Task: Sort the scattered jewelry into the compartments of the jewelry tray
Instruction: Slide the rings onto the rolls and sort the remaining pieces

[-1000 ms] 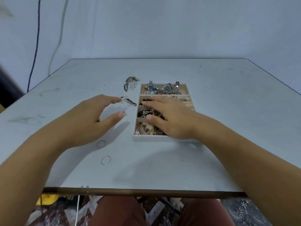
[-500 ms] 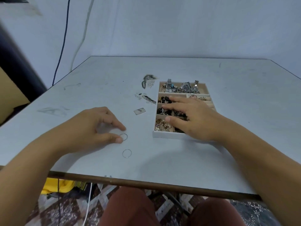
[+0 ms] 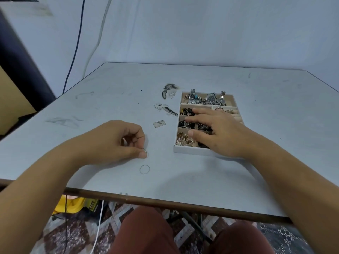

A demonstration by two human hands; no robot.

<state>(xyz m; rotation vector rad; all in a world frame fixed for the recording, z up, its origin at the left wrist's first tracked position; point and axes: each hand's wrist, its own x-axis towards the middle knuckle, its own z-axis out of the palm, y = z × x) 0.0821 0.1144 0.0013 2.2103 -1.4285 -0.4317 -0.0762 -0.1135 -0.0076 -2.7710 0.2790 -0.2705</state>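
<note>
Left hand: the left hand (image 3: 113, 142) sits low over the table (image 3: 201, 182), at 9 o'clock from the jewelry tray (image 3: 190, 151), with its fingers curled in.
Left grip: thumb and forefinger tips are pressed together on a thin wire ring (image 3: 145, 151), pinching it by its edge.
Ring against the grip: the pinched ring sits at the very fingertips, at 3 o'clock of the hand, and only a short arc shows past the thumbnail. Whether it is clear of the tabletop cannot be told.
Second ring: a loose ring (image 3: 140, 169) of the same kind lies flat on the table at 6 o'clock from the pinching fingertips, near them but not touching.
Right hand: the right hand (image 3: 218, 133) lies palm down across the tray, fingers straight and slightly spread toward 10 o'clock, holding nothing.
Tray: it sits at 3 o'clock from the left hand, well apart from both rings. Its far compartment holds watches and metal bands (image 3: 205, 99), and its near left compartment holds gold-toned pieces (image 3: 184, 140).
Scattered pieces: a small flat rectangular piece (image 3: 159, 124) lies at 1 o'clock from the left hand, between it and the tray. Dark patterned pieces (image 3: 169, 87) lie at 11 o'clock of the tray.
</note>
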